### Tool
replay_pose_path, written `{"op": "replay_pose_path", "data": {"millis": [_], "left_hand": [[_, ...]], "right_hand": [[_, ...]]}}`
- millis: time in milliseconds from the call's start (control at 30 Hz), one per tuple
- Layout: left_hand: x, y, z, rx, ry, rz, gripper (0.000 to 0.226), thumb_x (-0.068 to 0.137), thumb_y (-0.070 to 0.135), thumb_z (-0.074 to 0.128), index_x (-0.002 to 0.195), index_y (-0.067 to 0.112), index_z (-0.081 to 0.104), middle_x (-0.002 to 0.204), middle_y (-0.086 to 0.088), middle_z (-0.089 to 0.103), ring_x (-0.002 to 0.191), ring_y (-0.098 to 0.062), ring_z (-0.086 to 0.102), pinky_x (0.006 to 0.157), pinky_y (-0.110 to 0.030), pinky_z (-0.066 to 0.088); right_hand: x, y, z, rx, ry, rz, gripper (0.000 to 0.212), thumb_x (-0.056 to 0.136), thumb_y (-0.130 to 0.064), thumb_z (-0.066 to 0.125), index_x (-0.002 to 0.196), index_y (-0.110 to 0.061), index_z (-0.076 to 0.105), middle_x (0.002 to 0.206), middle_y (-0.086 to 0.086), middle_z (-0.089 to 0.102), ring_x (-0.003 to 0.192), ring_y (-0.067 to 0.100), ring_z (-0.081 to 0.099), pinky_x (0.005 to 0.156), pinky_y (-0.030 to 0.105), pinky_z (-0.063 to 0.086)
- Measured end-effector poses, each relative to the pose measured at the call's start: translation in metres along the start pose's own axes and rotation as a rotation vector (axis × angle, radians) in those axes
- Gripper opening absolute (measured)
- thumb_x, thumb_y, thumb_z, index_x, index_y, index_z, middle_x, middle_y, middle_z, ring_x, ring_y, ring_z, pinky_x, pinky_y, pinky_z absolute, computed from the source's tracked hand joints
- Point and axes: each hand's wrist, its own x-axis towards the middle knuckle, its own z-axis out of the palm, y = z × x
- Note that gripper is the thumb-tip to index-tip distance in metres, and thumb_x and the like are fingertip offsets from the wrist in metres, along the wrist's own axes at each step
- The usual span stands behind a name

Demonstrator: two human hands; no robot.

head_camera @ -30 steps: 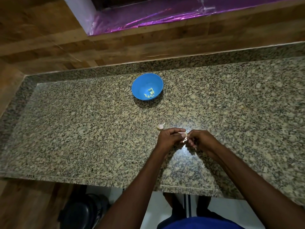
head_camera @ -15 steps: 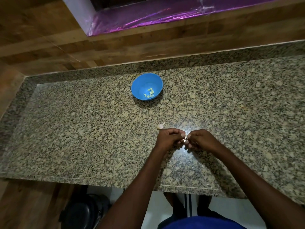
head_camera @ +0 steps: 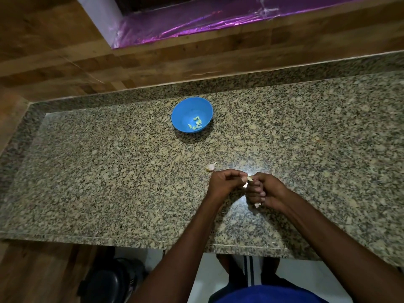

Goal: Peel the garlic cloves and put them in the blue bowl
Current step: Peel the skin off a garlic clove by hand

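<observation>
The blue bowl stands at the back middle of the granite counter with several peeled garlic cloves in it. An unpeeled garlic clove lies on the counter just beyond my left hand. Both hands meet near the front of the counter. A small garlic clove is pinched between the fingertips of my left hand and my right hand. A pale scrap of skin shows under my right hand's curled fingers.
A wood-panelled wall rises behind the counter, with a ledge covered in purple foil. Below the counter's front edge are a dark round object on the floor and white tiles.
My hands stay together on the clove. The right hand has turned a little and its fingers have curled lower; a bit of skin now shows beneath it.
</observation>
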Motion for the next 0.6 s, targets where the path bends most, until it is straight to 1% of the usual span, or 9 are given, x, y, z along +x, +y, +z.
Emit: {"op": "replay_pose_path", "data": {"millis": [67, 133, 200, 267, 333, 433, 500, 533, 600], "left_hand": [[-0.001, 0.000, 0.000, -0.016, 0.007, -0.006, 0.017, 0.085, -0.003, 0.074, 0.101, -0.007, 0.074, 0.093, -0.024, 0.073, 0.076, -0.021, 0.070, 0.070, -0.028, 0.059], [-0.001, 0.000, -0.001, -0.032, 0.015, -0.014, 0.017, 0.086, -0.002, 0.073, 0.103, -0.005, 0.075, 0.097, -0.026, 0.073, 0.079, -0.024, 0.069, 0.072, -0.029, 0.060], [-0.001, -0.002, -0.001, -0.040, 0.022, -0.029, 0.019, 0.087, 0.000, 0.072, 0.106, 0.000, 0.075, 0.100, -0.024, 0.074, 0.081, -0.022, 0.068, 0.075, -0.027, 0.058], [-0.002, -0.003, 0.000, -0.064, 0.018, -0.042, 0.022, 0.089, 0.001, 0.071, 0.111, 0.002, 0.075, 0.096, -0.021, 0.075, 0.079, -0.021, 0.069, 0.076, -0.027, 0.058], [-0.002, -0.003, 0.000, -0.076, 0.032, -0.042, 0.024, 0.088, -0.001, 0.071, 0.112, 0.002, 0.073, 0.090, -0.019, 0.075, 0.074, -0.019, 0.071, 0.074, -0.027, 0.060], [-0.001, -0.003, 0.000, -0.021, 0.076, -0.031, 0.018, 0.085, -0.001, 0.074, 0.104, 0.001, 0.073, 0.092, -0.025, 0.073, 0.069, -0.017, 0.071, 0.071, -0.028, 0.060], [-0.003, -0.003, -0.001, -0.001, 0.080, -0.024, 0.016, 0.086, -0.002, 0.073, 0.102, -0.002, 0.074, 0.092, -0.026, 0.073, 0.067, -0.015, 0.070, 0.068, -0.025, 0.059], [-0.003, -0.003, -0.001, -0.001, 0.075, -0.023, 0.016, 0.086, -0.003, 0.073, 0.102, -0.003, 0.074, 0.093, -0.025, 0.073, 0.067, -0.014, 0.070, 0.068, -0.024, 0.059], [-0.004, -0.004, -0.003, -0.006, 0.044, -0.025, 0.019, 0.084, -0.003, 0.074, 0.103, -0.003, 0.074, 0.094, -0.022, 0.074, 0.074, -0.018, 0.072, 0.071, -0.026, 0.060]], "right_hand": [[0.000, 0.000, 0.000, 0.008, -0.007, 0.007, 0.027, 0.085, -0.017, 0.046, 0.059, -0.014, 0.040, 0.046, 0.000, 0.031, 0.032, 0.010, 0.019, 0.033, 0.019, 0.018], [-0.001, 0.001, 0.001, -0.063, 0.027, -0.022, 0.028, 0.091, -0.014, 0.041, 0.063, -0.012, 0.041, 0.048, 0.000, 0.032, 0.033, 0.009, 0.019, 0.032, 0.018, 0.017], [-0.002, 0.002, 0.002, -0.238, 0.131, -0.083, 0.031, 0.095, -0.015, 0.042, 0.065, -0.009, 0.048, 0.050, 0.002, 0.035, 0.035, 0.010, 0.022, 0.034, 0.018, 0.018], [-0.006, 0.002, 0.005, -0.462, 0.245, -0.168, 0.028, 0.095, -0.019, 0.051, 0.070, -0.007, 0.059, 0.052, 0.004, 0.043, 0.039, 0.013, 0.028, 0.039, 0.020, 0.019], [-0.010, 0.003, 0.007, -0.580, 0.275, -0.245, 0.026, 0.094, -0.020, 0.055, 0.075, -0.007, 0.066, 0.055, 0.005, 0.051, 0.041, 0.013, 0.034, 0.042, 0.022, 0.020], [-0.012, 0.002, 0.006, -0.584, 0.273, -0.299, 0.027, 0.096, -0.018, 0.058, 0.075, -0.005, 0.068, 0.054, 0.005, 0.056, 0.041, 0.013, 0.037, 0.043, 0.022, 0.023], [-0.011, 0.003, 0.004, -0.558, 0.272, -0.304, 0.028, 0.096, -0.016, 0.059, 0.073, -0.003, 0.068, 0.052, 0.005, 0.057, 0.041, 0.013, 0.038, 0.045, 0.024, 0.024], [-0.010, 0.004, 0.002, -0.547, 0.278, -0.308, 0.027, 0.095, -0.015, 0.060, 0.073, -0.002, 0.069, 0.055, 0.008, 0.059, 0.042, 0.015, 0.039, 0.045, 0.025, 0.025], [-0.008, 0.004, -0.002, -0.544, 0.296, -0.313, 0.026, 0.093, -0.016, 0.064, 0.074, 0.000, 0.070, 0.062, 0.016, 0.061, 0.045, 0.019, 0.042, 0.046, 0.026, 0.029]]}}
